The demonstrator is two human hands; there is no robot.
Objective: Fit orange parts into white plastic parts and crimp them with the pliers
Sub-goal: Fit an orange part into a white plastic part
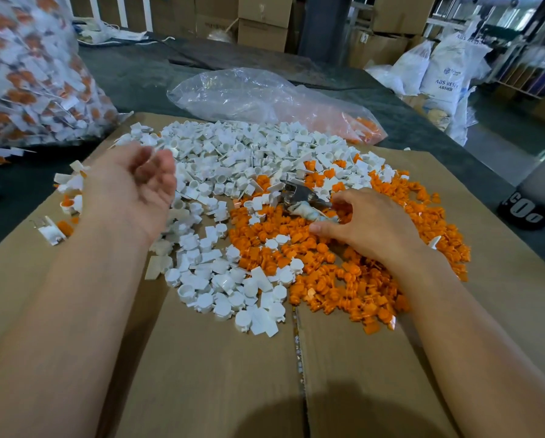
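Note:
A heap of white plastic parts (233, 159) covers the middle and left of a flattened cardboard box (201, 374). A heap of orange parts (343, 279) lies beside it on the right. The metal pliers (299, 194) lie where the two heaps meet, jaws pointing left. My right hand (369, 226) rests on the orange heap with its fingers curled round the pliers' handles. My left hand (132, 188) is raised over the left edge of the white heap, palm up, fingers loosely curled and blurred, with nothing seen in it.
A few fitted white-and-orange pieces (68, 200) lie at the cardboard's left edge. A big clear bag of such pieces (27, 74) stands at the far left. A crumpled clear bag (264, 99) holding orange parts lies behind the heaps. A dark cup (530, 203) stands at the right.

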